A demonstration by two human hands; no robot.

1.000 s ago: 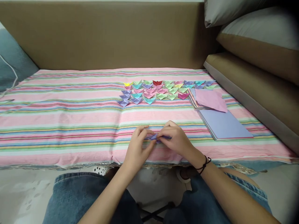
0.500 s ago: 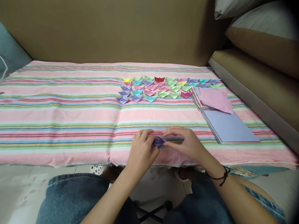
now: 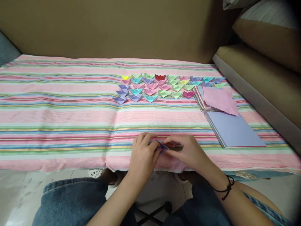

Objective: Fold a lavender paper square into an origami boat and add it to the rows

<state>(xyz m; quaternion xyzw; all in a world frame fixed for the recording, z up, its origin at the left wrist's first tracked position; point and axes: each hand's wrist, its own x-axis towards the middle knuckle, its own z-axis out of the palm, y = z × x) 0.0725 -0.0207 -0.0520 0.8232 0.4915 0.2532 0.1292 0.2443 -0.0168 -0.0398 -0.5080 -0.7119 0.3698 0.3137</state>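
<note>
A small purple folded paper boat [image 3: 162, 147] is between my hands, low over the front part of the striped cloth. My left hand [image 3: 144, 152] grips its left side with fingers and thumb, hiding that part of the paper. At the boat's right end, my right hand [image 3: 188, 149] has its thumb and index finger on the paper, the other fingers curled behind. Beyond my hands, several finished paper boats stand in rows, among them a red boat [image 3: 160, 77], a yellow boat [image 3: 126, 77] and a magenta boat [image 3: 189, 94].
To the right lie a stack of coloured paper with a pink sheet [image 3: 221, 100] on top and a larger stack topped by a lavender sheet [image 3: 236, 130]. Brown cushions [image 3: 261, 78] border the right side, and a brown backrest [image 3: 113, 28] rises behind the striped cloth [image 3: 58, 119].
My right index finger and thumb have closed in on the paper boat's right end, and the boat has tilted. The whole view has shifted slightly.
</note>
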